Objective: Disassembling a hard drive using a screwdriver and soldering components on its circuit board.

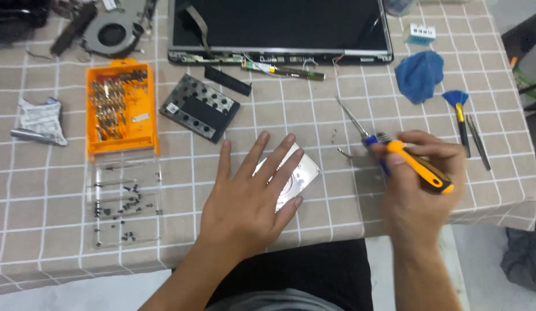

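Well, the checked tablecloth [337, 213] fills the view, and at its far edge lies the stripped laptop screen panel [279, 26], dark, with loose cables and a thin circuit strip along its lower frame. To the left sit the orange screwdriver-bit case [121, 109] and, below it, its clear lid [127, 198], dotted with tiny dark screws. Between case and screen rests a perforated black drive caddy [200, 107], with a cooling fan [111, 33] up in the corner.

Down the middle, the person's left hand [251, 201] is spread flat, fingers wide, pressing on the silver hard drive [291, 175], which lies near the table's front edge, partly hidden under the palm. The right hand [420, 173] is closed around an orange-and-black screwdriver [420, 167], its handle gripped across the fingers and its metal shaft pointing up and left, clear of the drive; this hand is blurred.

Smaller still: a blue cloth [419, 75], a small blue brush [459, 112] and tweezers [479, 141] on the right, and one or two loose bits of metal [343, 151] just beside the shaft.

The risk, judging from this: those loose bits lie unprotected by the moving hand, so a sweep could flick them off the table. A tip slipping could also scratch the drive.
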